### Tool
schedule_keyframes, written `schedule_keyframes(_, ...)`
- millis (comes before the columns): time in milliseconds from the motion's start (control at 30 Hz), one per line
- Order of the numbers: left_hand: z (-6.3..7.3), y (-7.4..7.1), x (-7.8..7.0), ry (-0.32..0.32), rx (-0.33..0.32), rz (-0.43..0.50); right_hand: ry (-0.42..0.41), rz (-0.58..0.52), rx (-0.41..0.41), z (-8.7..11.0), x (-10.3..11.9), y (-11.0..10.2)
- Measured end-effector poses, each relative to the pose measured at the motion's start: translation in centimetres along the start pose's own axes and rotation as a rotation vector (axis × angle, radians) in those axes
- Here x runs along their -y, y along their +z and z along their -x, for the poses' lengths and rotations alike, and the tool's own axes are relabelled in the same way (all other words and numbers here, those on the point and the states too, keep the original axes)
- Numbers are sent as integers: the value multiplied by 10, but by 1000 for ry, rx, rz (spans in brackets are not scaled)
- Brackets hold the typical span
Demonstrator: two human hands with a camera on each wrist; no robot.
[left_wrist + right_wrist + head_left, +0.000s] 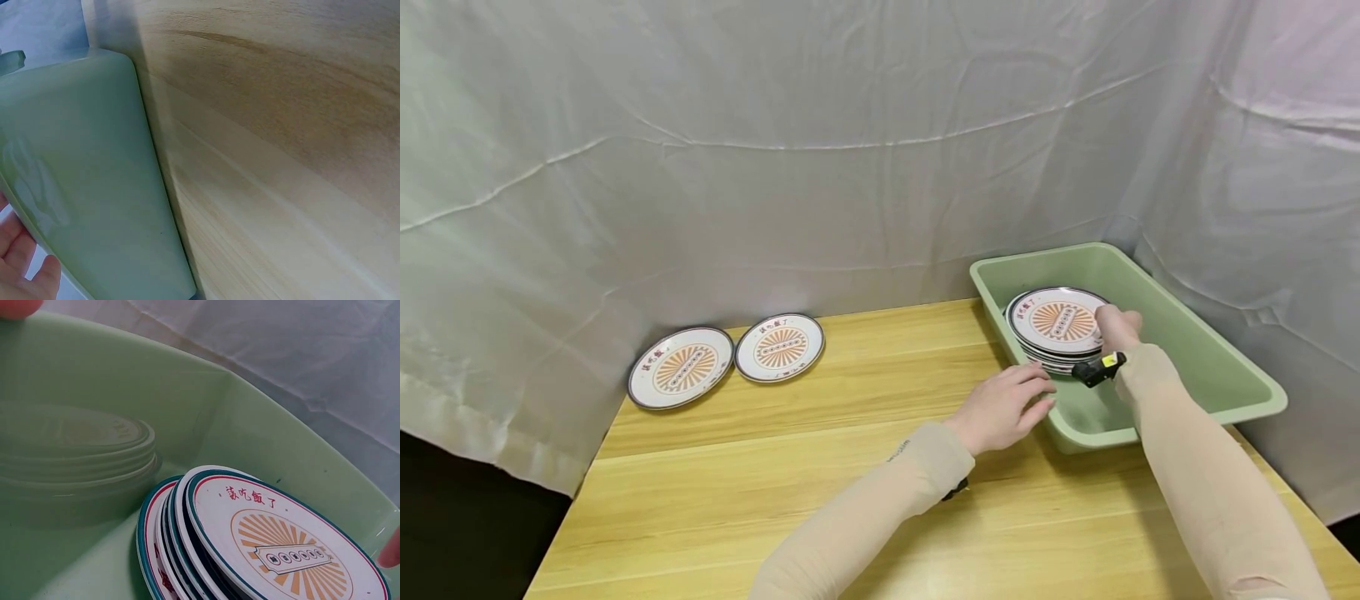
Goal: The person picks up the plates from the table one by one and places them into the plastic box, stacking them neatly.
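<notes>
In the head view, a stack of white plates (1063,321) with dark rims and orange sunburst prints sits in the green plastic basin (1217,358). My right hand (1118,327) is over the basin at the stack's right edge. Its fingertips are spread apart in the right wrist view, one close to the edge of the top plate (281,537); contact there is unclear. The top plate lies slightly off-centre on the others. My left hand (1006,408) rests its fingers at the basin's near left rim, as the left wrist view also shows beside the basin's outer wall (94,175).
Two matching plates, a left one (681,368) and a right one (780,348), lean side by side near the grey curtain (790,217) at the table's back left. The wooden table (760,500) spans the front. Curtain also hangs right behind the basin.
</notes>
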State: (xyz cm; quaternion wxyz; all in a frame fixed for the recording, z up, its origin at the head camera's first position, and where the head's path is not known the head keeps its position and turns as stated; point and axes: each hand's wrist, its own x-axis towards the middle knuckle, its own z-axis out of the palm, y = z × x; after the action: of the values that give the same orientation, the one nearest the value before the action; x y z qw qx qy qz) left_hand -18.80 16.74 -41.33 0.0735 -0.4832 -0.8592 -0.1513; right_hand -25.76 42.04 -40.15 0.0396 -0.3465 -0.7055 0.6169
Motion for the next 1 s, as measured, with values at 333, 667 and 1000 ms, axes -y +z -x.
schedule_keyframes(333,0,1,1,6,-7,0,1,-18,-39,-2,-1,1)
schedule_keyframes(667,1,1,1,4,-8,2,-11,-24,-53,-1,0,2)
schedule_keyframes(1000,0,1,1,6,-12,9,10,-16,-21,-5,-1,0)
